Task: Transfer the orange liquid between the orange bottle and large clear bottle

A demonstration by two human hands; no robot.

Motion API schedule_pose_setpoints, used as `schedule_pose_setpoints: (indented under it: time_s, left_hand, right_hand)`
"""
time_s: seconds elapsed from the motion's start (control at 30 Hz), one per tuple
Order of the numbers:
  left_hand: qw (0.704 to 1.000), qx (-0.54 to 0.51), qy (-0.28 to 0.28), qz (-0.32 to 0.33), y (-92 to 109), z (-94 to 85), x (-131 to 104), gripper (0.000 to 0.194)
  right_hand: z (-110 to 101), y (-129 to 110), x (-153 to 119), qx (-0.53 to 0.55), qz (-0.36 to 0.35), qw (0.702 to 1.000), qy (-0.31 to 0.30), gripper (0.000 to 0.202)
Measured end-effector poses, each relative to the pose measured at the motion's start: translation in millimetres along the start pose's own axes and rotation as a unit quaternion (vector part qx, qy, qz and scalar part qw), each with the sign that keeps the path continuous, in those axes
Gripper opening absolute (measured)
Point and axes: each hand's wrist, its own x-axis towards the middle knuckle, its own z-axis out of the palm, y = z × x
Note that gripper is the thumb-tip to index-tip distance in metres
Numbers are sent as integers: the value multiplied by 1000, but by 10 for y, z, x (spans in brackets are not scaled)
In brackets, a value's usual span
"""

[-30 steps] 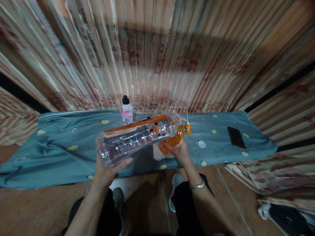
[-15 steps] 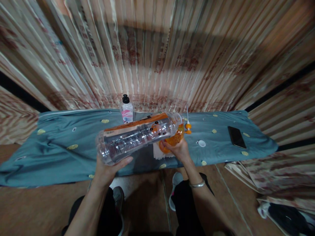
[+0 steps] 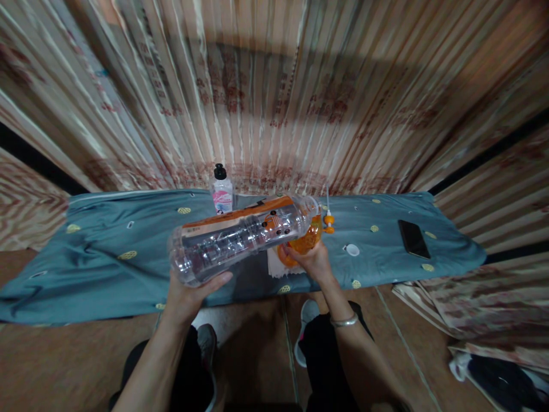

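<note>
My left hand (image 3: pixel 189 294) is closed round the base end of a large clear plastic bottle (image 3: pixel 231 249) with an orange label strip. The bottle lies tilted almost flat in the air, its neck to the right. Beneath that neck, my right hand (image 3: pixel 315 263) grips an orange bottle (image 3: pixel 306 237); the big bottle's mouth is at its top, and whether they touch is hard to tell. Under the orange bottle lies a white tissue (image 3: pixel 278 268). An orange pump head (image 3: pixel 329 220) with a thin tube rests just beyond, and a white cap (image 3: pixel 352 250) lies to the right.
A clear bottle with a black top (image 3: pixel 222 194) and pink label stands at the back. A dark phone (image 3: pixel 413 238) lies on the right of the teal cloth (image 3: pixel 103 229). Behind hangs a striped curtain (image 3: pixel 257 114). Shoes are on the floor below.
Almost nothing differs. Both hands keep the same hold on the two bottles, and the whole view has shifted very slightly.
</note>
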Motion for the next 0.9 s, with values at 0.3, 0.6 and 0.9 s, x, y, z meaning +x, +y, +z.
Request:
schedule_pose_setpoints:
  time_s: [0.3,0.6,0.9]
  left_hand:
    - [1000,-6,-21,-1,-72,-60,9,64]
    - [1000,-8,-4,1,-49,-26,12,68]
    - [1000,-9,-3,9,-37,-12,12,65]
  right_hand:
    - [6,29,10,-1,4,1000,4,72]
    - [6,5,9,0,-6,1000,0,74]
    - [-4,-52,6,7,8,1000,-4,69]
